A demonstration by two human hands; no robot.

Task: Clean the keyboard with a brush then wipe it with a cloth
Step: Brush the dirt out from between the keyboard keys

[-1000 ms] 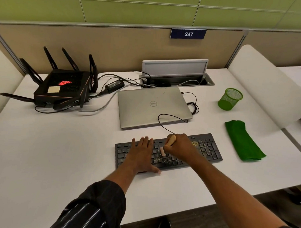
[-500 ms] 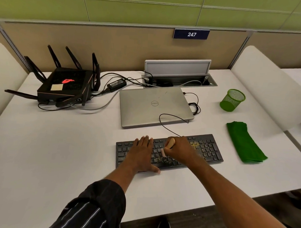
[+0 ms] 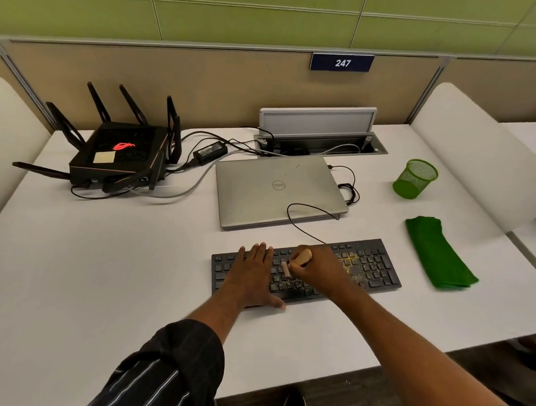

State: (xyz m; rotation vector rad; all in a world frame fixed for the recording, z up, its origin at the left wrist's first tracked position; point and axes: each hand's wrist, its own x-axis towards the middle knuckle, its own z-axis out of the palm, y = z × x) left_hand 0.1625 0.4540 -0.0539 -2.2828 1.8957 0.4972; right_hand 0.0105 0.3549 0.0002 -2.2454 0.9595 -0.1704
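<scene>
At six o'clock on the white bench (image 3: 106,273) lies the black keyboard (image 3: 377,267). The left grip (image 3: 253,275) rests flat, fingers straight, on its nine o'clock half. The right grip (image 3: 316,268) curls round a brush (image 3: 303,255), bristles on the middle keys. At three o'clock, apart from the keyboard, lies the folded green cloth (image 3: 438,254).

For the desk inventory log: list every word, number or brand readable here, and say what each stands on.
"247": white digits on the blue plate fixed to the partition.
"DELL": round logo on the laptop lid, seen upside down.
Label on the power adapter: too small to read.
Key legends on the keyboard: too blurred to read.
On the router: a red emblem only, no readable words.
</scene>
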